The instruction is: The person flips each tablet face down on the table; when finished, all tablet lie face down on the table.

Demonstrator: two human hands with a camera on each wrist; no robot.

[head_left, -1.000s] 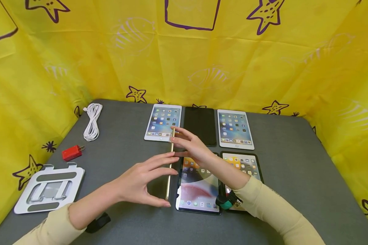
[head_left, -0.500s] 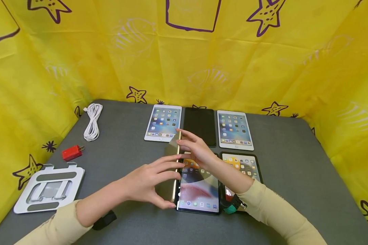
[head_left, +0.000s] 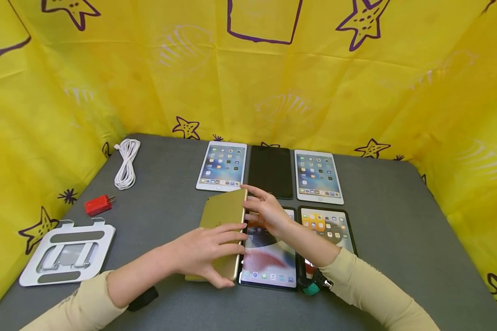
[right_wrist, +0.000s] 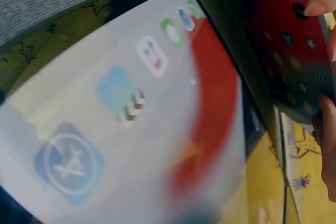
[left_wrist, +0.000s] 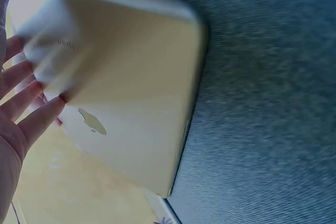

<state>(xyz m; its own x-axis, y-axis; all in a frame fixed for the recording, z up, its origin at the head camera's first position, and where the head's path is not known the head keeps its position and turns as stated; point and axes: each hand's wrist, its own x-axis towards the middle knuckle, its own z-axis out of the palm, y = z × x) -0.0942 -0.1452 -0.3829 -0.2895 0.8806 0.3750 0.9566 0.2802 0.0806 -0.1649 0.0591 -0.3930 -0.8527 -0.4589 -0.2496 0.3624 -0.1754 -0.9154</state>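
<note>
A gold-backed tablet (head_left: 225,209) leans with its left long edge down by the table and its right edge raised, back facing up and left. My left hand (head_left: 207,250) holds it near the front, fingers at the raised edge and thumb by the lower corner. Farther back along that edge, my right hand (head_left: 269,211) grips it with its fingertips. The left wrist view shows the tablet's back (left_wrist: 131,93) with its apple logo; the right wrist view shows its lit screen (right_wrist: 289,51) facing right. Directly right lies a black-framed tablet (head_left: 269,262), partly under my right forearm.
Behind lie a white tablet (head_left: 223,163), a dark-screened tablet (head_left: 270,170) and another white tablet (head_left: 320,174). A black-framed tablet (head_left: 331,225) lies right. On the left are a coiled white cable (head_left: 126,163), a red plug (head_left: 98,205) and a folded silver stand (head_left: 70,253).
The gold tablet stood nearly edge-on; it has tipped over to the left, exposing more of its back. Both hands have moved slightly right with its raised edge.
</note>
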